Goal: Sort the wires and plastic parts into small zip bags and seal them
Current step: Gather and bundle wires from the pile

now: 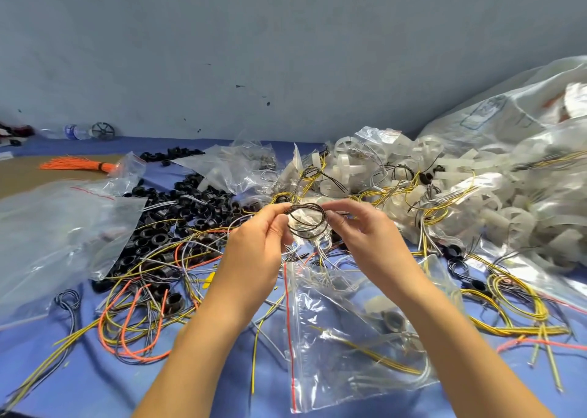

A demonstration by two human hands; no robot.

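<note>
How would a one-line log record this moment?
left hand: pinches dark wire coil | right hand: pinches same coil | zip bag: lies on table

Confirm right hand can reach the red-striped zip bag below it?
Probably yes: the zip bag lies uncovered just below the right hand, though its fingers pinch the wire coil.

This looks like a small parts-packing workshop. A desk (104,386) under blue cloth is heaped with bulk stock: a pile of black plastic rings (178,208), white plastic wheels (508,214) spilling beside a big clear sack (508,112), loose wires (133,322) in yellow, orange and grey, and small zip bags (349,338). Behind stands a bare, scuffed blue-grey wall (286,52).
</note>
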